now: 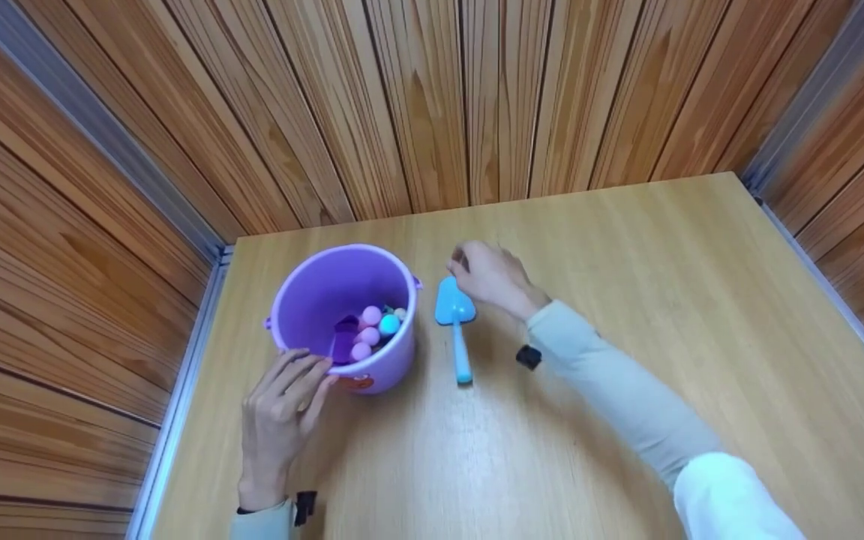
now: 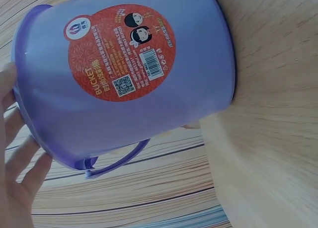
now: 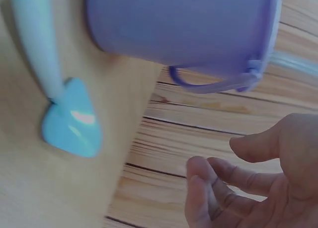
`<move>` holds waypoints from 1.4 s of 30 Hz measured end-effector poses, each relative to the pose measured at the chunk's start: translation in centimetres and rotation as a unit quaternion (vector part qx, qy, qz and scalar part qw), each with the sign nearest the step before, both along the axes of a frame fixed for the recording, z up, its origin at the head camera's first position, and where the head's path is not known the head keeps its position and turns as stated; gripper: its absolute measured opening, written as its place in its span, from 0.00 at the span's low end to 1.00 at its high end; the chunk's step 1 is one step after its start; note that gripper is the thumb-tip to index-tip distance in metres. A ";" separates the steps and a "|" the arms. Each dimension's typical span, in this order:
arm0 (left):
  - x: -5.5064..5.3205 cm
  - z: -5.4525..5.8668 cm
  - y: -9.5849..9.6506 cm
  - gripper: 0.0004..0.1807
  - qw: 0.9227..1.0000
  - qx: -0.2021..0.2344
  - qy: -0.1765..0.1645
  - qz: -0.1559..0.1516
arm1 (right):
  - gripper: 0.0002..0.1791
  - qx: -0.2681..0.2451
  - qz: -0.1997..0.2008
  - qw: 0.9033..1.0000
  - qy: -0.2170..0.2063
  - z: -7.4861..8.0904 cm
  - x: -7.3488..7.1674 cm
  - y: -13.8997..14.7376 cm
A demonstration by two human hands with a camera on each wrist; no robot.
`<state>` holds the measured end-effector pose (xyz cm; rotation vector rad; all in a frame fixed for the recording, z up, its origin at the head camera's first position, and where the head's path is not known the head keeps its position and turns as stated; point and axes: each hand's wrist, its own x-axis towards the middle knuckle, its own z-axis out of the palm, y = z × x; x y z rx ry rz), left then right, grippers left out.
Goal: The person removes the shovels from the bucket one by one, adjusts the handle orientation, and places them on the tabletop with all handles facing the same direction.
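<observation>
The purple bucket (image 1: 394, 366) stands upright left of the middle of the tabletop (image 1: 687, 315), its mouth facing up. Its handle (image 2: 124, 161) hangs down outside the wall, and a red round sticker (image 2: 121, 51) with a barcode, a QR code and the word BUCKET is on the side nearest the person. Inside, toward the right, small balls lie together: several pink balls (image 1: 369, 335), a turquoise ball (image 1: 389, 325) and others partly hidden by the rim. Beside them is a darker purple piece (image 1: 343, 343), whose full shape I cannot make out.

The left hand (image 1: 282, 405) is at the near rim, its grip pinching the edge, fingers over the top and thumb at the outer wall.

Just to the right of the bucket, and apart from it, the blue shovel (image 1: 459, 341) lies on the tabletop, blade pointing away from the person and grip end toward them. The right hand (image 1: 496, 277) hovers by the blade's tip; its fingers are loosely bent, the thumb spread away from them.

Both arms wear pale sleeves (image 1: 612, 382), with a small black piece (image 1: 529, 357) near each wrist. Wood-plank walls (image 1: 432, 97) surround the tabletop, with grey metal strips (image 1: 177, 405) along the edges.
</observation>
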<state>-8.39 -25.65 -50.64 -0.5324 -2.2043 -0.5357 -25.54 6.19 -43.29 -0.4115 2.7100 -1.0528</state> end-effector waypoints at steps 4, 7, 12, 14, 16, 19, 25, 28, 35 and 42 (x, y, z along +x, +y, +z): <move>-0.3 0.1 0.1 0.18 1.000 0.008 -0.004 -0.016 | 0.16 -0.006 0.024 0.998 0.055 2.3 -0.5 -1.4; -0.6 0.1 0.2 0.19 1.000 0.011 -0.007 -0.023 | 0.13 -0.019 0.043 0.995 0.083 3.4 -0.5 -2.7; -0.6 -0.2 0.2 0.17 0.999 0.025 -0.010 -0.026 | 0.12 -0.040 0.091 0.991 0.088 4.3 -0.6 -5.3; -0.5 -0.4 0.3 0.17 0.999 0.031 -0.013 -0.028 | 0.13 -0.042 0.110 0.990 0.080 4.4 -0.7 -6.4; -0.4 -0.5 0.3 0.16 0.999 0.036 -0.017 -0.028 | 0.14 -0.038 0.127 0.988 0.075 4.3 -0.8 -7.5; -0.1 -0.6 0.3 0.16 0.999 0.041 -0.025 -0.023 | 0.16 -0.030 0.155 0.986 0.057 4.0 -0.8 -8.9; 0.2 -0.4 0.0 0.17 0.999 0.041 -0.032 -0.014 | 0.18 0.001 0.189 0.982 0.006 3.1 -0.6 -11.6; 0.1 -0.3 -0.2 0.16 0.999 0.041 -0.033 -0.014 | 0.21 0.044 0.207 0.977 -0.031 2.8 -0.4 -12.8; 0.2 -0.5 0.0 0.15 0.998 0.046 -0.035 -0.011 | 0.15 0.134 0.190 0.966 -0.112 2.3 0.2 -14.2; 0.0 -0.4 0.1 0.19 0.999 0.037 -0.021 -0.016 | 0.06 0.223 0.199 0.945 -0.135 2.7 0.2 -15.2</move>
